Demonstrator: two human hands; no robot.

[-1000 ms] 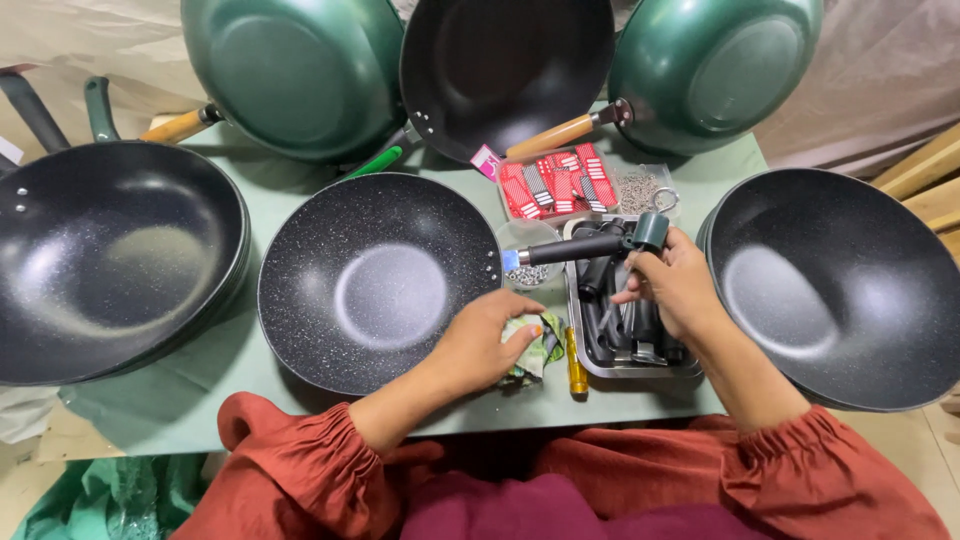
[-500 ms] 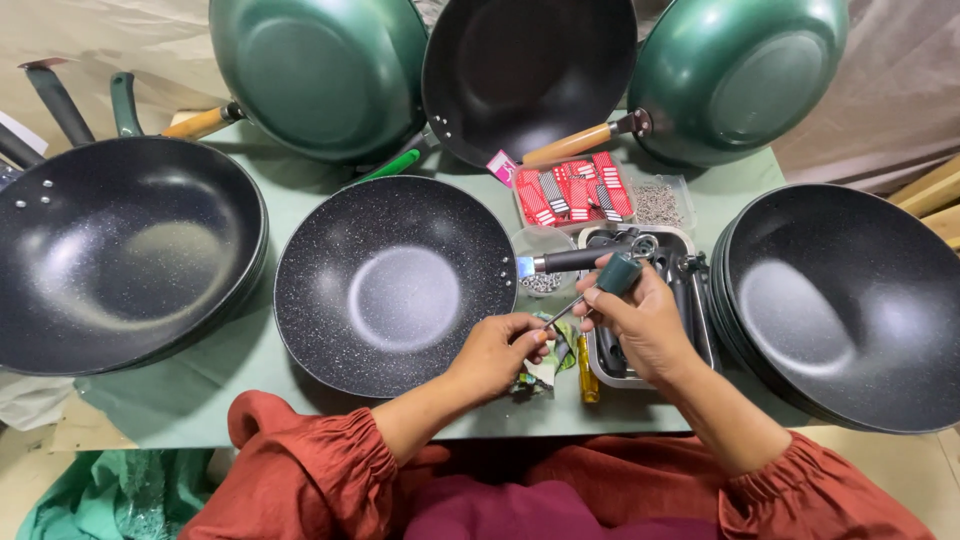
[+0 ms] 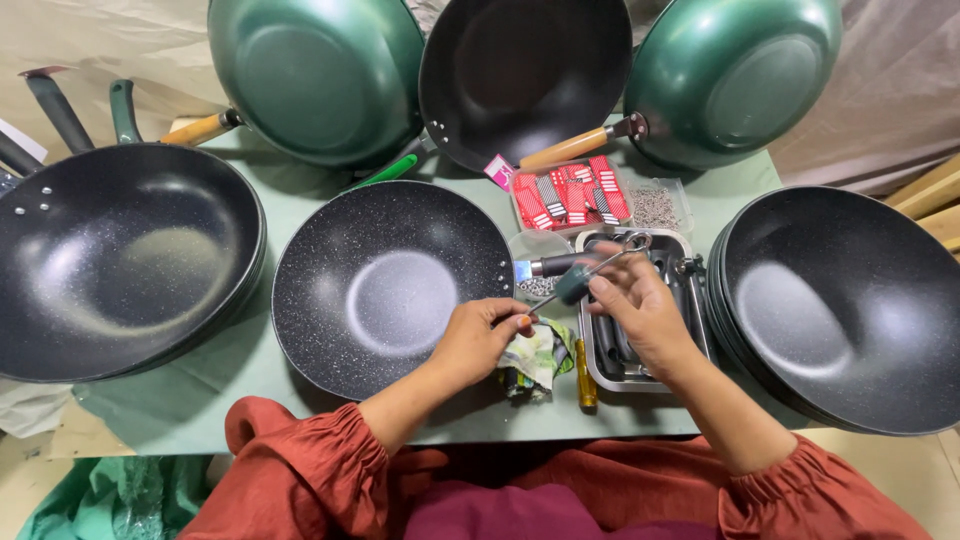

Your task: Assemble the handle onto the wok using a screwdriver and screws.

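A cookware assembly workbench: many handleless woks [image 3: 390,285] around a steel parts tray [image 3: 690,345].

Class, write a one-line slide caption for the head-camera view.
Left hand and right hand work a screwdriver beside a speckled black wok amid green and black woks.

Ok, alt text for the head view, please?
A person's right hand holds a screwdriver at the short handle stub of a speckled black wok, with the left hand beside its rim. More black and green woks ring the green table.
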